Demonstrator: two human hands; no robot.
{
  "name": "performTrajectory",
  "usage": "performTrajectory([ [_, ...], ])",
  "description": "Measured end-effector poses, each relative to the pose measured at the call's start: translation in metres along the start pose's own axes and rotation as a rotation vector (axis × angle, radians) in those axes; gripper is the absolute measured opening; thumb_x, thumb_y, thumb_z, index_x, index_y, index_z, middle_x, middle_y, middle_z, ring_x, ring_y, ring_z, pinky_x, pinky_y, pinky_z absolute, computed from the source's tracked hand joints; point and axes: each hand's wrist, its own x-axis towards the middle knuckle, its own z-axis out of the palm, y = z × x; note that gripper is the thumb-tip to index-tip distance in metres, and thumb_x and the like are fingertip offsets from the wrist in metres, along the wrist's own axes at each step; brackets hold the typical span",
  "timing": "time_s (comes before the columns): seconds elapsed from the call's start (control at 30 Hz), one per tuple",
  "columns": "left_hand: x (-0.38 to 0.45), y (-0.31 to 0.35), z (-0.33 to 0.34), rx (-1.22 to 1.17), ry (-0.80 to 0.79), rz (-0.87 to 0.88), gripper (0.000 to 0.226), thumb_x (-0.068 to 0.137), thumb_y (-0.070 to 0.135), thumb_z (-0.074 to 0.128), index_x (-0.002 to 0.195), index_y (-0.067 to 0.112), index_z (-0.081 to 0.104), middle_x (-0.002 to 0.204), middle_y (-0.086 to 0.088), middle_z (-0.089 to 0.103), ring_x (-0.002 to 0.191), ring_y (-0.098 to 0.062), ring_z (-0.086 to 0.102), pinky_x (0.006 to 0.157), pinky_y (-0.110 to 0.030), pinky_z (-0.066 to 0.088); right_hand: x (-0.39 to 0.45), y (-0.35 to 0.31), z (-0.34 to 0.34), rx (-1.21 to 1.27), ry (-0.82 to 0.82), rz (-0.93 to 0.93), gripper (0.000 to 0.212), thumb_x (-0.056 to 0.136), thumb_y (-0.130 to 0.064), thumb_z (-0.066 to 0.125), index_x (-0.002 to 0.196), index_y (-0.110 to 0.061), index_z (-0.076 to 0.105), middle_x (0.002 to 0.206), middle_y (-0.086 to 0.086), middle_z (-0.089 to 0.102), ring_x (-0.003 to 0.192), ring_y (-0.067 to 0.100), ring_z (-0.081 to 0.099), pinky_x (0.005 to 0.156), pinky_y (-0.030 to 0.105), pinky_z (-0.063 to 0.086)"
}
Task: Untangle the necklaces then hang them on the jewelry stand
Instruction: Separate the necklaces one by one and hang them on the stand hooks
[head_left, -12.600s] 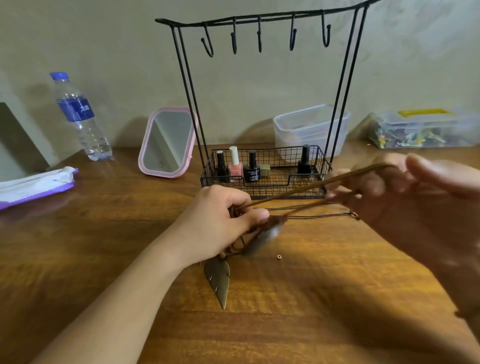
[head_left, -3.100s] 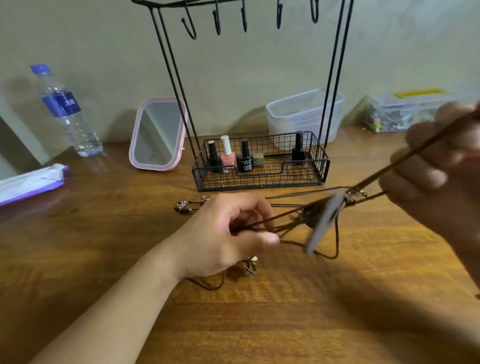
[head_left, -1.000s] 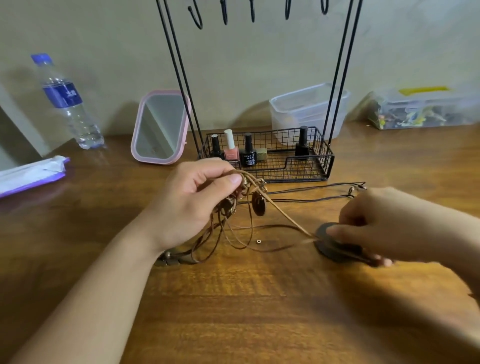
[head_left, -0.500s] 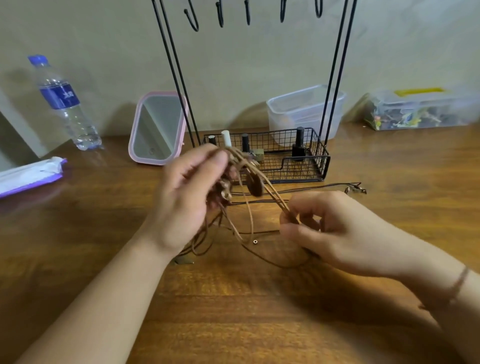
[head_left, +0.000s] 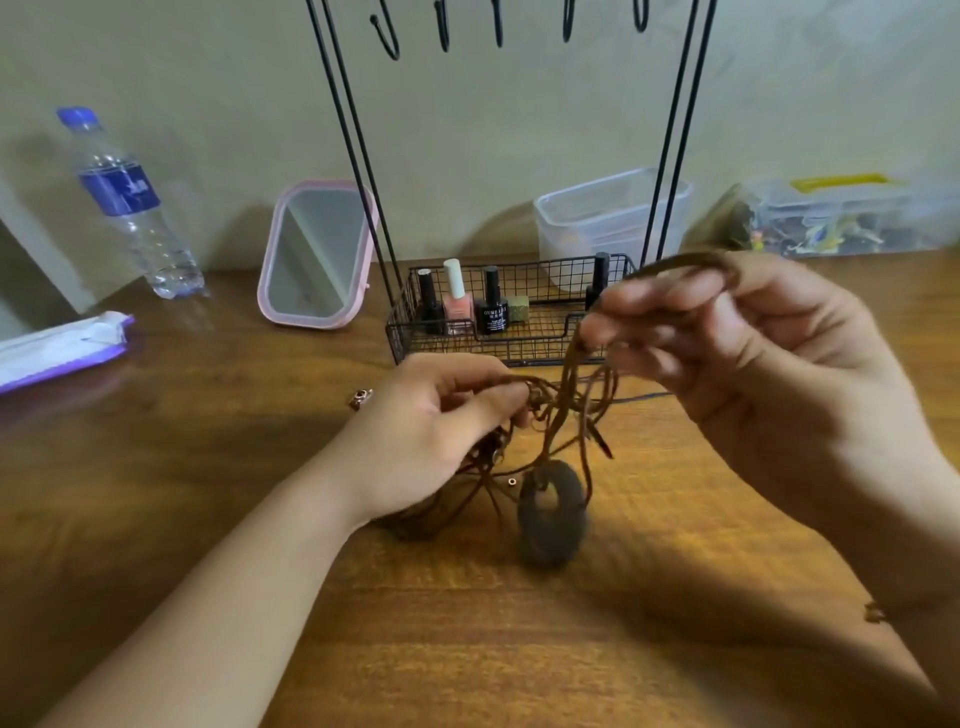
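While the left hand hovers low over the brown wooden table, its fingers and thumb are curled in a pinch on the knotted part of the tangled brown cord necklaces. The right hand is raised higher and to the right, its fingers curled around a loop of flat brown cord that arches over the fingertips and runs down to the tangle. Below the two hands a dark oval ring-shaped pendant hangs from the cords, blurred, just above or on the table; I cannot tell which. More thin cord trails under the left hand onto the wood, and a tiny metal ring bead lies beside the pendant. A small metal clasp lies on the table left of the left hand.

Behind the hands stands the black wire jewelry stand, its hooks bare at the top edge of the view, with a wire basket base holding nail polish bottles. A pink-framed mirror leans to the stand's left, a clear plastic water bottle with a blue cap further left, and a white and purple packet at the left edge. Two clear plastic containers sit against the wall on the right.
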Motion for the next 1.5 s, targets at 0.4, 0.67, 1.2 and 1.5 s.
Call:
performTrajectory([
  [0.4, 0.001, -0.003, -0.010, 0.054, 0.062, -0.061, 0.019, 0.094, 0.020, 0.061, 0.080, 0.017, 0.073, 0.068, -0.007, 0.063, 0.063, -0.010, 0.053, 0.062, -0.024, 0.040, 0.012, -0.033, -0.049, 0.403, 0.204, 0.207, 0.035, 0.104, -0.028, 0.035, 0.085, -0.012, 0.059, 0.057, 0.000, 0.047, 0.060, 0.023, 0.050, 0.063, 0.033, 0.046],
  [0.67, -0.001, -0.002, -0.010, -0.028, -0.066, -0.015, 0.007, 0.087, 0.023, 0.067, 0.085, 0.021, 0.073, 0.077, 0.000, 0.068, 0.070, -0.006, 0.057, 0.068, -0.017, 0.045, 0.001, -0.015, -0.021, -1.380, 0.124, 0.406, 0.056, 0.080, -0.066, 0.049, 0.057, -0.016, 0.060, 0.041, -0.006, 0.046, 0.040, 0.008, 0.040, 0.042, 0.024, 0.031],
  [1.2, -0.002, 0.003, 0.000, -0.190, -0.039, 0.091, 0.016, 0.088, 0.028, 0.062, 0.087, 0.015, 0.070, 0.077, -0.014, 0.061, 0.072, -0.013, 0.054, 0.069, -0.025, 0.043, -0.012, 0.021, 0.017, -1.026, -0.025, 0.277, 0.020, 0.082, -0.047, 0.067, 0.093, -0.032, 0.073, 0.087, -0.018, 0.069, 0.084, 0.011, 0.064, 0.064, 0.024, 0.049],
  [1.5, -0.001, 0.005, 0.001, -0.217, -0.041, 0.085, 0.014, 0.093, 0.021, 0.059, 0.089, 0.013, 0.071, 0.079, -0.002, 0.066, 0.076, -0.009, 0.060, 0.070, -0.020, 0.047, -0.011, 0.023, 0.014, -0.919, -0.048, 0.320, 0.007, 0.085, -0.031, 0.073, 0.080, -0.026, 0.073, 0.076, -0.014, 0.068, 0.066, 0.006, 0.059, 0.055, 0.015, 0.042],
])
